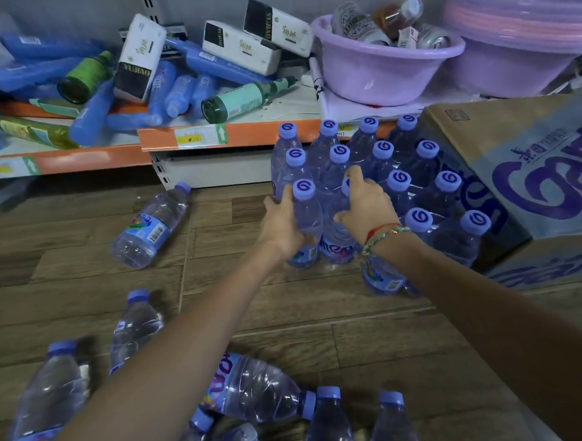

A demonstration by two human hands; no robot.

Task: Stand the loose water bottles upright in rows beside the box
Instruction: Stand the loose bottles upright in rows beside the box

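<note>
left hand (281, 226): your fingers are wrapped round the body of the front-left bottle (305, 219), which is upright at the near-left corner of the block.
right hand (367, 203): curled round the neighbouring bottle (338, 231), palm over the shoulder, cap mostly hidden. Both look about seated, I'd say.
standing block (378, 160): roughly four across, three or four deep, caps up, tucked against the box's left face, at about 12 o'clock from your hands.
done so far: more than half by my count, well over a dozen upright.
left to do: one on its side at 9 o'clock (150, 227), two lying at 7 o'clock (134, 327), a big one down at 6 o'clock (259, 391), plus a few near the bottom edge whose pose I can't tell.
box (532, 178): cardboard, 3 o'clock of the block, flaps closed, contents hidden.
purple basin (386, 68): on the shelf at 12 o'clock, holding cans and a small bottle.
second basin (523, 29): wrapped stack, contents not readable.
</note>
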